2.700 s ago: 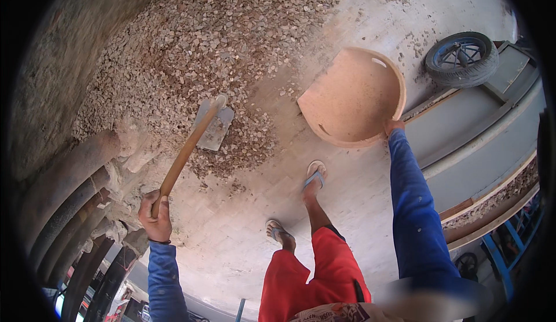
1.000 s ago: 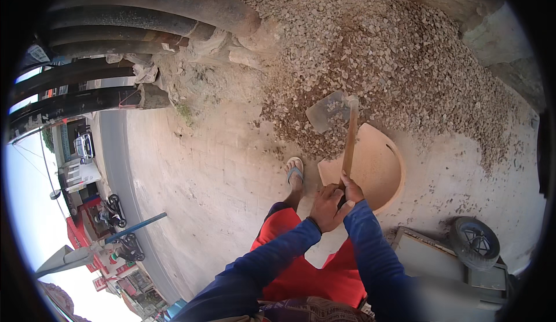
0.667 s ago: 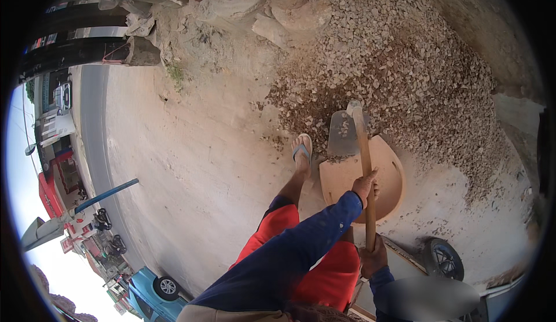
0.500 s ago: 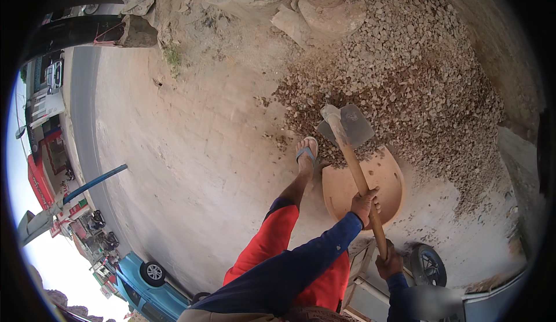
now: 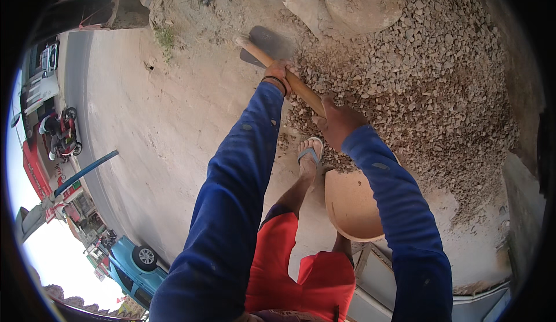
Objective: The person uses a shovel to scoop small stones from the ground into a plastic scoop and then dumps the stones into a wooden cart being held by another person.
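Note:
My left hand [image 5: 277, 77] is wrapped round the wooden handle [image 5: 305, 93] of a hoe, close to its head. Farther down the same handle, my right hand [image 5: 340, 124] grips it near the lower end. The hoe's flat grey blade [image 5: 271, 43] is at the far left edge of a gravel heap [image 5: 417, 84], over bare sandy ground; whether it touches the ground I cannot tell. A shallow tan tub [image 5: 353, 203] stands nearer to me, partly hidden behind my right forearm.
My sandalled foot [image 5: 310, 153] is between the tub and the gravel. Stuffed sacks [image 5: 359, 3] lie at the far side, and a wall [image 5: 509, 61] bounds the heap at right. Leftward are a road [image 5: 81, 108], a blue car [image 5: 130, 267] and a motorbike with a rider [image 5: 68, 131].
Both hands have carried the hoe away from me and to the left, from above the tub's far rim to beyond the gravel's left edge. A motorbike rider has appeared by the road.

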The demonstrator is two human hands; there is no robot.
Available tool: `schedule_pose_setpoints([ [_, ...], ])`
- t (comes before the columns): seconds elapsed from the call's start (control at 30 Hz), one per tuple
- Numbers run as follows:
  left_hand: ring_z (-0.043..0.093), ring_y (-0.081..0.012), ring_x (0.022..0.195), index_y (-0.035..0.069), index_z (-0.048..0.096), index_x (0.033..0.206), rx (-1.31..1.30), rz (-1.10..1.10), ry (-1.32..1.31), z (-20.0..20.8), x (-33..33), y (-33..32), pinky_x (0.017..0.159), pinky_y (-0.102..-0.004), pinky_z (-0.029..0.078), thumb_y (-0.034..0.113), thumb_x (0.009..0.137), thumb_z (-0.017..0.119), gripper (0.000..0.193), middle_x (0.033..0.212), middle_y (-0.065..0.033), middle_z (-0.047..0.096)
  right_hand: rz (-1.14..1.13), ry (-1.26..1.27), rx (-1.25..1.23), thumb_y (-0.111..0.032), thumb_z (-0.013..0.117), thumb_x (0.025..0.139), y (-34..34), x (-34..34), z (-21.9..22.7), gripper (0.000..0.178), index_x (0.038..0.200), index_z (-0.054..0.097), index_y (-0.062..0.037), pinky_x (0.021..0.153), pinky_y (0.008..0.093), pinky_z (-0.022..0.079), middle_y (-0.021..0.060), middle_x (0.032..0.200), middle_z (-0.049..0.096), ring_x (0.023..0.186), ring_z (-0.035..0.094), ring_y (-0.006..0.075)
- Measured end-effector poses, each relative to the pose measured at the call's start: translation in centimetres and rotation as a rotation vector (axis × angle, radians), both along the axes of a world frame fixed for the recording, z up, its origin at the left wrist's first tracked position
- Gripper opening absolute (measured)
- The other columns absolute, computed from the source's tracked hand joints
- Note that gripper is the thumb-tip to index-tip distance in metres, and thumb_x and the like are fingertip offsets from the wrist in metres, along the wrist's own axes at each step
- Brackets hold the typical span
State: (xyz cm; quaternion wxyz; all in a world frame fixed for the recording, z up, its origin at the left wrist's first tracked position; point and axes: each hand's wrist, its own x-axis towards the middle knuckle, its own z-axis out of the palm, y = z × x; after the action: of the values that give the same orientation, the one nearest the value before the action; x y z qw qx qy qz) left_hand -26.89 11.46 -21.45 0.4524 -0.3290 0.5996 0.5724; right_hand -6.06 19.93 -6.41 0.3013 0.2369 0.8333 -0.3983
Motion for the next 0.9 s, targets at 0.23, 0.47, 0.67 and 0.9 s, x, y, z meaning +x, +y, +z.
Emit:
schedule_pose_setpoints([
  [0.23,0.052,-0.0231,0.053,0.007,0.051,0.082,0.065,-0.145,-0.050,2.0,13.5,1.7,0.049,-0.0400,0.049,0.013,0.089,0.055,0.010,0.065,-0.0054,0.049,-0.210,-0.067,-0.003,-0.029,0.052,0.093,-3.8,14.2,2.3,0.060,0.140,0.030,-0.0014,0.077,0.0508,0.052,0.0260,0.091,0.066,0.085,0.066,0.0417],
  [0.47,0.051,-0.0209,0.053,0.009,0.054,0.081,0.075,-0.295,-0.083,2.7,23.7,-1.0,0.050,-0.0412,0.049,0.008,0.085,0.057,0.005,0.065,-0.0042,0.048,-0.387,-0.024,-0.033,-0.032,0.052,0.092,-8.7,25.4,4.6,0.061,0.139,0.030,0.0001,0.076,0.0516,0.052,0.0266,0.085,0.065,0.081,0.065,0.0425],
  [0.67,0.055,-0.0218,0.055,0.005,0.056,0.080,0.037,-0.223,-0.185,5.3,37.6,-9.0,0.052,-0.0407,0.051,0.009,0.082,0.063,0.009,0.065,-0.0055,0.053,-0.461,-0.048,-0.018,-0.029,0.060,0.085,-16.3,37.9,7.2,0.058,0.133,0.037,-0.0036,0.077,0.0522,0.052,0.0253,0.090,0.065,0.084,0.065,0.0438],
  [0.9,0.053,-0.0202,0.051,0.007,0.044,0.089,-0.073,-0.058,-0.332,14.8,49.3,-11.8,0.045,-0.0374,0.048,-0.001,0.080,0.066,0.025,0.066,-0.0078,0.051,-0.451,-0.395,-0.043,-0.026,0.064,0.081,-20.4,48.9,11.4,0.046,0.119,0.045,-0.0076,0.073,0.0524,0.051,0.0243,0.082,0.066,0.078,0.065,0.0437],
])
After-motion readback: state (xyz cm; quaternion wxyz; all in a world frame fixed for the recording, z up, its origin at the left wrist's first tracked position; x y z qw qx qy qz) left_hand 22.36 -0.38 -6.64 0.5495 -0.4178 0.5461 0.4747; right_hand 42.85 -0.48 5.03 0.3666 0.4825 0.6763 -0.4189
